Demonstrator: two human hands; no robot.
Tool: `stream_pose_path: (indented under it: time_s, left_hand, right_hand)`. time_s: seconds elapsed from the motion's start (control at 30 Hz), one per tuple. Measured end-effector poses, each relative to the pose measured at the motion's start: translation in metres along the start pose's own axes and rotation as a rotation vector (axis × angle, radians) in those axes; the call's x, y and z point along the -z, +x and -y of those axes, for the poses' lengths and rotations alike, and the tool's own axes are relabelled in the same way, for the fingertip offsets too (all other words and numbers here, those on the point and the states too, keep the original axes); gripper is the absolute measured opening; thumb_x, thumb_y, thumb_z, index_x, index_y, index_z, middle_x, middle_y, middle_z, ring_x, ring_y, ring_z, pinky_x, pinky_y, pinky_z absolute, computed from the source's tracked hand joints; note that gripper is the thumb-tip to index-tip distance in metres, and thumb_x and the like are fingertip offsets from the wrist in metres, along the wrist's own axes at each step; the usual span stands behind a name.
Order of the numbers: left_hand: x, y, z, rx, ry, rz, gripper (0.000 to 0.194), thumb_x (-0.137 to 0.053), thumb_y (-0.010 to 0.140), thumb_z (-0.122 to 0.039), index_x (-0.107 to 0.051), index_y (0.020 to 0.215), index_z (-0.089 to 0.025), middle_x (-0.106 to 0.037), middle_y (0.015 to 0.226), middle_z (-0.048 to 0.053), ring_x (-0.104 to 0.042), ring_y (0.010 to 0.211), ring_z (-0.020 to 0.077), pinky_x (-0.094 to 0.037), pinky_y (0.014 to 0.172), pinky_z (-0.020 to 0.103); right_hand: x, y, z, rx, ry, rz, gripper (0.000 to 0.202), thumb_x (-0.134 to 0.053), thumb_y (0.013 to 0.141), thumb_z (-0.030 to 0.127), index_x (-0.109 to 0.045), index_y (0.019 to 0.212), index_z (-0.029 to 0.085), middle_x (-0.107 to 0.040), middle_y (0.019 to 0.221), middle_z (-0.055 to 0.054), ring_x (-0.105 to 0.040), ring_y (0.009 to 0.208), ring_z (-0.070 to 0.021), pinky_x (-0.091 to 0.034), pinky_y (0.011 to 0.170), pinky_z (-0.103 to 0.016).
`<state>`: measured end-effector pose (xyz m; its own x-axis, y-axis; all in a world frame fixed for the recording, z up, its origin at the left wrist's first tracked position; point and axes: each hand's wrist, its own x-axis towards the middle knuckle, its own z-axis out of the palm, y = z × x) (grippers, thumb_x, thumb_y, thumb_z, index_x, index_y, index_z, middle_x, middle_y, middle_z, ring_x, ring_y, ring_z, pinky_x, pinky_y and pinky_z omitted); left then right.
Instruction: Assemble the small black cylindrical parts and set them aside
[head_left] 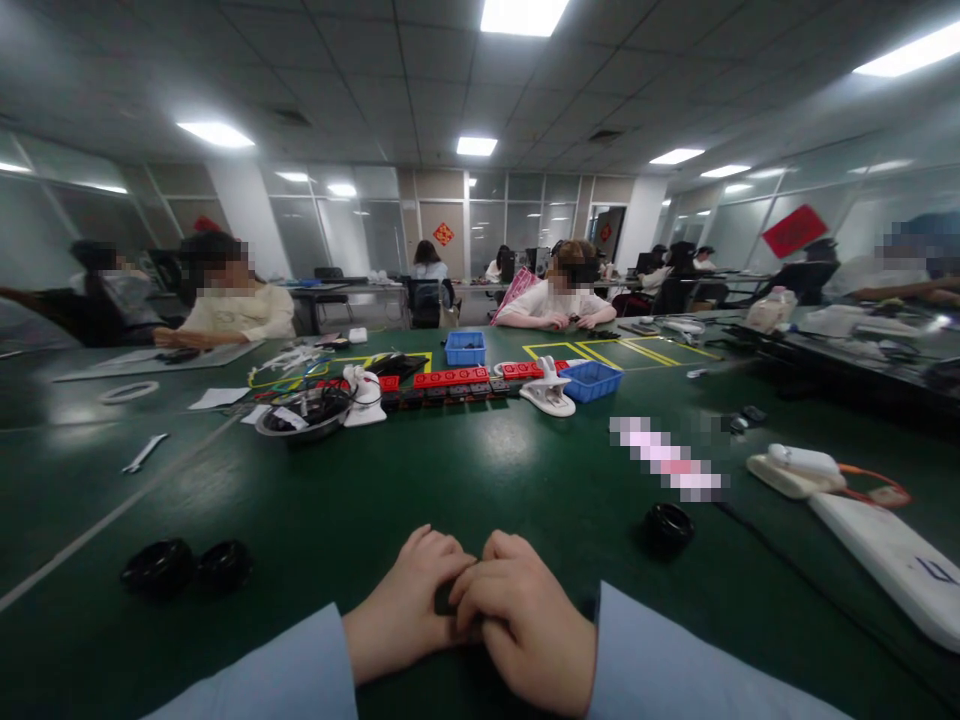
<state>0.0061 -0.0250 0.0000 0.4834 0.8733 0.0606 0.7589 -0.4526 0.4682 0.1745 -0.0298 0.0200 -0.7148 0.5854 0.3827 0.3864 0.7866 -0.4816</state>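
Observation:
My left hand (pixel 416 600) and my right hand (pixel 521 610) rest together on the green table (pixel 480 490) near its front edge, touching at the fingers. The fingers of both are curled; whether something small lies between them is hidden. Blue sleeves cover both forearms. Two black rings (pixel 159 568) lie to the left of my left hand, and another black ring (pixel 669 528) lies beyond my right hand to the right.
Farther back stand a metal bowl (pixel 304 415) of dark parts, a row of red and black blocks (pixel 450 380), white clamps (pixel 549 390) and blue bins (pixel 591 380). A wrench (pixel 145 453) lies left, a white power strip (pixel 892 560) right. People sit around.

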Motion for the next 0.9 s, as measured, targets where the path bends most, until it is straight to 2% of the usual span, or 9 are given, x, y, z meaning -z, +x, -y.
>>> stream_pose_path:
  time_s: [0.2, 0.3, 0.43, 0.53, 0.6, 0.73, 0.9]
  left_hand:
    - [0.002, 0.000, 0.000, 0.013, -0.006, 0.022, 0.024, -0.070, 0.063, -0.033, -0.058, 0.079, -0.021, -0.056, 0.086, -0.001, -0.050, 0.086, 0.0201, -0.027, 0.096, 0.041]
    - [0.002, -0.001, 0.000, 0.007, -0.011, 0.006, 0.021, -0.067, 0.066, -0.032, -0.058, 0.081, -0.021, -0.056, 0.085, -0.001, -0.050, 0.086, 0.0201, -0.026, 0.096, 0.041]
    - [-0.001, -0.002, 0.003, -0.012, -0.023, -0.008, 0.020, -0.067, 0.068, -0.034, -0.059, 0.082, -0.022, -0.056, 0.086, -0.002, -0.050, 0.087, 0.0197, -0.027, 0.095, 0.040]
    - [-0.002, -0.002, 0.005, 0.000, -0.012, -0.010, 0.031, -0.071, 0.065, -0.037, -0.058, 0.088, -0.022, -0.056, 0.089, -0.001, -0.050, 0.089, 0.0207, -0.026, 0.095, 0.041]
    - [-0.002, -0.002, 0.005, 0.001, -0.007, -0.009, 0.031, -0.072, 0.065, -0.037, -0.058, 0.088, -0.021, -0.055, 0.089, -0.001, -0.050, 0.088, 0.0207, -0.027, 0.094, 0.041]
    - [0.000, -0.002, 0.003, -0.016, -0.014, -0.008, 0.028, -0.069, 0.068, -0.040, -0.059, 0.086, -0.021, -0.055, 0.086, 0.000, -0.050, 0.086, 0.0202, -0.029, 0.093, 0.040]
    - [0.001, -0.002, 0.001, 0.000, -0.008, -0.020, 0.024, -0.069, 0.067, -0.033, -0.058, 0.084, -0.020, -0.055, 0.084, 0.000, -0.050, 0.085, 0.0203, -0.029, 0.093, 0.041]
  right_hand:
    - [-0.002, -0.002, -0.001, 0.059, -0.013, 0.002, 0.027, -0.043, 0.061, -0.003, -0.058, 0.060, 0.019, -0.062, 0.062, 0.005, -0.045, 0.070, -0.0133, -0.031, 0.067, -0.028]
    - [0.002, -0.003, 0.000, 0.091, -0.012, -0.059, 0.022, -0.042, 0.062, 0.003, -0.057, 0.064, 0.018, -0.059, 0.062, 0.002, -0.044, 0.069, -0.0145, -0.030, 0.066, -0.029]
    - [0.012, -0.001, 0.004, 0.099, -0.142, -0.166, 0.019, -0.041, 0.072, 0.014, -0.058, 0.080, 0.016, -0.059, 0.076, -0.004, -0.043, 0.073, -0.0180, -0.029, 0.066, -0.033]
    - [0.018, 0.000, 0.008, -0.002, -0.312, -0.201, 0.021, -0.039, 0.083, 0.020, -0.058, 0.090, 0.016, -0.058, 0.086, -0.006, -0.043, 0.080, -0.0203, -0.027, 0.071, -0.036]
    - [0.020, 0.001, 0.009, -0.104, -0.374, -0.183, 0.018, -0.045, 0.084, 0.027, -0.058, 0.089, 0.017, -0.058, 0.084, -0.006, -0.043, 0.081, -0.0211, -0.026, 0.073, -0.037]
    - [0.016, 0.001, 0.008, -0.223, -0.418, -0.063, 0.026, -0.058, 0.077, 0.044, -0.058, 0.077, 0.018, -0.057, 0.076, -0.005, -0.043, 0.079, -0.0213, -0.025, 0.072, -0.036]
    - [0.011, 0.003, 0.004, -0.198, -0.404, 0.001, 0.018, -0.058, 0.076, 0.036, -0.055, 0.075, 0.018, -0.056, 0.077, -0.003, -0.042, 0.077, -0.0191, -0.026, 0.071, -0.033]
